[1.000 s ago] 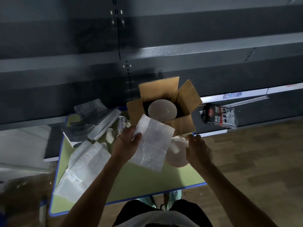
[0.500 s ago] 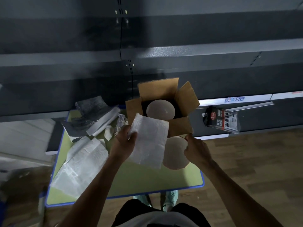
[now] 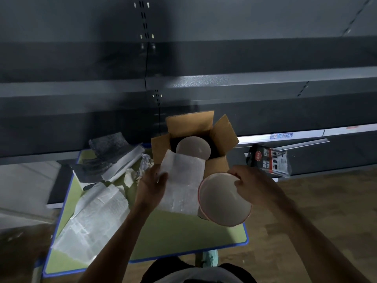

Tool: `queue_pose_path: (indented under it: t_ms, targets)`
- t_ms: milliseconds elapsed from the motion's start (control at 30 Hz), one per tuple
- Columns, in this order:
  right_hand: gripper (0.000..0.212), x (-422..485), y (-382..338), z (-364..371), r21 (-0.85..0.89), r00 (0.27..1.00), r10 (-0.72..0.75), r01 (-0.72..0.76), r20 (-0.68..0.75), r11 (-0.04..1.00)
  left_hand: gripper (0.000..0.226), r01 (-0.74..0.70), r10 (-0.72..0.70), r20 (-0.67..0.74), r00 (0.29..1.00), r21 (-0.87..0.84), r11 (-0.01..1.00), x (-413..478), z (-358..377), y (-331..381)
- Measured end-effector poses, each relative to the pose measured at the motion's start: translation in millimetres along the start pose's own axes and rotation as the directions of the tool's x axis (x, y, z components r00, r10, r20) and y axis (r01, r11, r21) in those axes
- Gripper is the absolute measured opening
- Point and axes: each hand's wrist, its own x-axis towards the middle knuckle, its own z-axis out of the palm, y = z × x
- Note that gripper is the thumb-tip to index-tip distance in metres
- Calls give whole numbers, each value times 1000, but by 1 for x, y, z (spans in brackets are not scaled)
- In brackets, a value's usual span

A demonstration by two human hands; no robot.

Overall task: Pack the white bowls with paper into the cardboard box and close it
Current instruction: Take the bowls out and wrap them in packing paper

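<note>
An open cardboard box (image 3: 219,164) stands at the far edge of the green table (image 3: 175,237), its flaps up. One white bowl (image 3: 192,149) lies inside it. My left hand (image 3: 152,184) pinches a sheet of white bubble-like packing paper (image 3: 183,184) just in front of the box. My right hand (image 3: 251,184) grips the rim of a second white bowl (image 3: 223,200), lifted and tilted so its inside faces me, at the table's right edge. Another bowl seems to lie under it, mostly hidden.
More white packing sheets (image 3: 95,219) and dark and grey wrapping (image 3: 110,156) cover the table's left half, with crumpled paper (image 3: 142,166) beside the box. Dark metal shelving (image 3: 183,82) rises behind. A packaged item (image 3: 268,162) leans on the low shelf at right. Wooden floor lies to the right.
My right hand has taken hold of the bowl by its rim and lifted and tilted it up from the table. The left hand keeps holding the paper in about the same place.
</note>
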Motion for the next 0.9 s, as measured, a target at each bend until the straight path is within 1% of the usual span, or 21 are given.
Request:
queue_pose_path:
  t_ms: [67,133,167,200,233,267,300,333,433,500,600,667,733,800,833,900]
  targets:
    - [32,5,-8,-8,19,999,-44,44,-23,999,15,15,-15,8,1000,-6,1000,-4,-2,2]
    - [37,13,-19,-10,60,995,-85,88,-54,994,7,32,-30,32,999,-45,998,-9,-6,11]
    - [36,17,-24,-9,72,993,-102,106,-64,992,4,43,-38,46,998,-94,995,-13,-8,19]
    - [33,22,-30,-5,80,992,-107,112,-67,990,13,69,-54,83,995,-183,981,-17,-9,26]
    - [29,26,-36,-1,96,992,-105,111,-71,989,18,102,-56,150,987,-323,941,-20,-7,31]
    - [27,29,-42,3,115,992,-101,110,-77,987,23,151,-50,220,974,-467,871,-23,-6,34]
    - [26,32,-47,7,133,992,-97,108,-82,985,28,207,-60,265,962,-572,793,-24,-4,33]
    - [26,34,-50,10,141,992,-96,108,-88,984,30,238,-71,281,957,-624,744,-24,-4,32]
    - [27,38,-56,15,153,991,-90,104,-96,983,33,233,-34,298,954,-666,709,-26,-8,29]
    - [27,40,-58,16,179,991,-103,118,-89,977,43,208,12,320,947,-645,735,-27,-13,24]
    - [26,44,-59,17,223,989,-107,127,-99,967,54,266,6,396,918,-630,730,-26,-23,21]
    - [24,47,-59,17,261,984,-118,149,-129,954,48,260,47,423,905,-638,725,-26,-27,25]
    - [16,51,-57,17,280,980,-140,174,-139,944,42,260,83,427,900,-680,686,-25,-27,27]
    - [8,55,-53,17,393,982,-141,179,-124,902,42,300,57,424,904,-722,623,-23,-25,28]
    - [10,57,-50,16,481,985,-132,168,-108,861,42,321,32,422,906,-735,598,-22,-24,28]
    - [29,61,-46,12,592,994,-88,107,-61,799,38,361,-8,424,906,-761,539,-19,-24,30]
